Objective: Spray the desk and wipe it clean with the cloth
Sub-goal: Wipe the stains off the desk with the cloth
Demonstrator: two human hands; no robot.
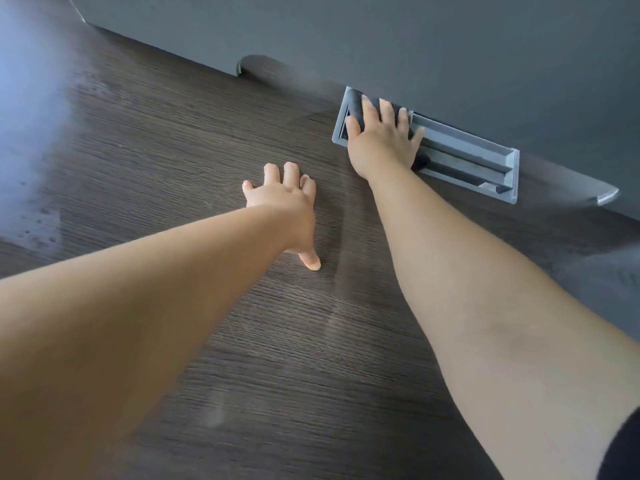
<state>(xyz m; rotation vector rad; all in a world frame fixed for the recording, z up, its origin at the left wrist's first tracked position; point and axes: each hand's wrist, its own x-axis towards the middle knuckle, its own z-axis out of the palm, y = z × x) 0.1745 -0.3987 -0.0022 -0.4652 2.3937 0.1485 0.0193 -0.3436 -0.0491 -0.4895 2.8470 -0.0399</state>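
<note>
Step in hand: wiping, not spraying. Right hand [382, 140] lies flat with fingers spread and straight, pressing the dark cloth [354, 105] down onto the left end of a grey recessed cable slot [485, 157] at the back edge of the desk [173, 150]. Cloth shows only past the fingertips and beside the thumb; the rest is under the palm. It looks folded or bunched, though blur makes that hard to say. Left hand [285, 202] is flat on the bare wood-grain top, fingers spread, thumb pointing back toward the person, holding nothing; reads as a brace for the long reach.

Spray droplets [41, 220] sit on the far left of the desk, well apart from both hands, and faint wet arcs run just right of the left hand. So spray looks already laid down and that left zone not yet wiped (my read from the wet marks only). Spray bottle not in view.

Next move likely calls for dragging the cloth off the slot and sweeping left across the top toward the droplets, keeping flat pressure so the cloth doesn't catch on the slot's rim.

Writing: none readable. No brand or label on the slot, cloth, desk or the grey back panel [415, 36].
</note>
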